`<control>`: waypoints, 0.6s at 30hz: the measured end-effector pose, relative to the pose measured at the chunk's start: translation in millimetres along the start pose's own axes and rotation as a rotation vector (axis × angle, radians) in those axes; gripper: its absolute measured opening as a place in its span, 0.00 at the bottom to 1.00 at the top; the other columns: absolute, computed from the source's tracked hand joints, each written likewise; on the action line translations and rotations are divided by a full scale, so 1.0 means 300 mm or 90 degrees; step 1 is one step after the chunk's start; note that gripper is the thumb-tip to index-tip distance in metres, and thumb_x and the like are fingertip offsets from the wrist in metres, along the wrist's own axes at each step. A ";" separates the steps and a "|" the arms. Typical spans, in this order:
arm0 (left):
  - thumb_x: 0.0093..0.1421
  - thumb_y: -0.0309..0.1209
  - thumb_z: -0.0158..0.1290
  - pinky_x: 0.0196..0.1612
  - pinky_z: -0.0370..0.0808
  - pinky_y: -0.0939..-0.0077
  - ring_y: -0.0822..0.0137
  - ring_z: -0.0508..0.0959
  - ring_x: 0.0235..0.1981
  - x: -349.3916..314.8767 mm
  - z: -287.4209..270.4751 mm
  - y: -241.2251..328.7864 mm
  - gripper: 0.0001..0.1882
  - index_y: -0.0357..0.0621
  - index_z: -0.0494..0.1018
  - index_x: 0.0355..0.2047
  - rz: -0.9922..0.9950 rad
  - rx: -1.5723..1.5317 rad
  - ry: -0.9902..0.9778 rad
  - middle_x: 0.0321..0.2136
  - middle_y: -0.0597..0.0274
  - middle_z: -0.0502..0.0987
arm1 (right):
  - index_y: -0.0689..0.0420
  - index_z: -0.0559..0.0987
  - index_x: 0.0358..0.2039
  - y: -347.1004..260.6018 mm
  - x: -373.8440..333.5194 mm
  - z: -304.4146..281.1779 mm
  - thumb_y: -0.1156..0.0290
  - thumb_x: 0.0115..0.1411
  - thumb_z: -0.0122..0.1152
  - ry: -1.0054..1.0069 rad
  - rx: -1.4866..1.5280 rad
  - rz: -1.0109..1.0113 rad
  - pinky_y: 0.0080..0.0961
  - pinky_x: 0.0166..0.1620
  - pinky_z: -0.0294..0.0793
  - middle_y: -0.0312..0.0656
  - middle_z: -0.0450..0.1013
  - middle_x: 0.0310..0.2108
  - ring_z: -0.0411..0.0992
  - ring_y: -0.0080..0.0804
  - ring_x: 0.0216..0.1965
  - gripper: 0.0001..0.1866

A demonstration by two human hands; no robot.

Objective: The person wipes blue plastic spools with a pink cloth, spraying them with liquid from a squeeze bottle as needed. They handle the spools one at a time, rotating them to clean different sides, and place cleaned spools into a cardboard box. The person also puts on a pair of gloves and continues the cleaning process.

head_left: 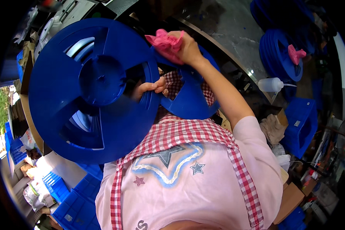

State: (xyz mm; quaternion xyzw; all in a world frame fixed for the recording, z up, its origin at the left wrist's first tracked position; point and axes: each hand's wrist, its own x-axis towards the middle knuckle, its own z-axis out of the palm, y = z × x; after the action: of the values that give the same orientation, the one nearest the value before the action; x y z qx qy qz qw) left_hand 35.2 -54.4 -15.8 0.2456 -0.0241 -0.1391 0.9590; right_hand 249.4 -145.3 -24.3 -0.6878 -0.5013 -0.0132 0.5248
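Observation:
My left hand (151, 87) grips a stack of large blue plastic reel discs (50, 88) at a cut-out near their right side. The front disc has a round hub and wide openings, and it hides my left arm. My right hand (188, 48) is closed on a crumpled pink cloth (166, 45). Under that cloth lies another blue reel disc (191, 103), tilted in front of my checked apron (188, 130). Whether the cloth presses on this disc I cannot tell.
On the grey table (234, 23) at the far right, more blue discs (274, 53) stand stacked, with a second pink cloth (296, 54) on them. A white squeeze bottle (270, 84) lies near the table edge. Blue bins (299, 124) and a cardboard box (289, 203) are to my right.

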 end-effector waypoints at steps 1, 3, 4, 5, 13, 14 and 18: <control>0.54 0.32 0.54 0.43 0.67 0.78 0.74 0.65 0.30 -0.010 0.008 0.009 0.11 0.47 0.62 0.30 -0.026 0.012 -0.037 0.24 0.68 0.62 | 0.54 0.77 0.42 0.071 0.009 -0.025 0.68 0.48 0.68 -0.015 -0.015 0.141 0.31 0.44 0.74 0.47 0.75 0.40 0.74 0.45 0.42 0.19; 0.55 0.32 0.54 0.42 0.68 0.78 0.75 0.65 0.30 -0.007 0.017 0.034 0.11 0.47 0.61 0.31 -0.053 0.028 -0.099 0.23 0.68 0.62 | 0.53 0.79 0.36 0.303 0.006 -0.087 0.55 0.46 0.70 0.109 -0.178 0.226 0.34 0.41 0.75 0.45 0.77 0.33 0.76 0.43 0.37 0.20; 0.55 0.32 0.54 0.42 0.68 0.79 0.75 0.65 0.30 -0.016 0.020 0.038 0.11 0.47 0.62 0.31 -0.044 0.020 -0.096 0.23 0.68 0.62 | 0.54 0.79 0.37 0.320 -0.007 -0.113 0.54 0.47 0.70 0.134 -0.256 0.350 0.34 0.41 0.75 0.46 0.77 0.30 0.76 0.43 0.35 0.21; 0.55 0.32 0.54 0.43 0.68 0.79 0.75 0.65 0.30 -0.023 0.020 0.042 0.11 0.47 0.62 0.31 -0.028 0.010 -0.084 0.23 0.68 0.62 | 0.55 0.78 0.37 0.275 -0.006 -0.119 0.54 0.47 0.70 0.120 -0.179 0.362 0.34 0.42 0.75 0.46 0.77 0.32 0.76 0.43 0.36 0.22; 0.56 0.30 0.53 0.44 0.69 0.81 0.77 0.65 0.30 -0.077 0.028 0.011 0.09 0.48 0.62 0.31 0.070 -0.061 -0.018 0.23 0.69 0.62 | 0.58 0.77 0.37 -0.191 -0.215 -0.142 0.76 0.46 0.63 0.040 -0.028 -0.071 0.35 0.50 0.72 0.47 0.75 0.40 0.71 0.47 0.47 0.14; 0.56 0.30 0.53 0.44 0.69 0.81 0.77 0.65 0.30 -0.076 0.021 0.009 0.09 0.48 0.62 0.31 0.082 -0.065 -0.014 0.23 0.70 0.62 | 0.58 0.77 0.37 -0.103 -0.238 -0.173 0.76 0.46 0.63 0.064 -0.047 -0.024 0.35 0.49 0.72 0.47 0.75 0.40 0.72 0.47 0.46 0.15; 0.57 0.29 0.52 0.44 0.69 0.82 0.78 0.66 0.29 -0.077 0.031 -0.003 0.08 0.48 0.62 0.31 0.095 -0.073 -0.003 0.23 0.70 0.62 | 0.55 0.78 0.36 0.315 -0.377 -0.258 0.62 0.48 0.68 0.184 -0.262 0.389 0.41 0.43 0.72 0.48 0.76 0.33 0.73 0.50 0.39 0.16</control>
State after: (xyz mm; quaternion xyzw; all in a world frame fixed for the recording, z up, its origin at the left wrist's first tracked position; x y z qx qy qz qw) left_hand 11.6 -53.1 -7.5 0.1871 -0.0365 -0.0692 0.9792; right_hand 299.0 -273.7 -118.1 -0.8872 -0.1811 -0.0533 0.4209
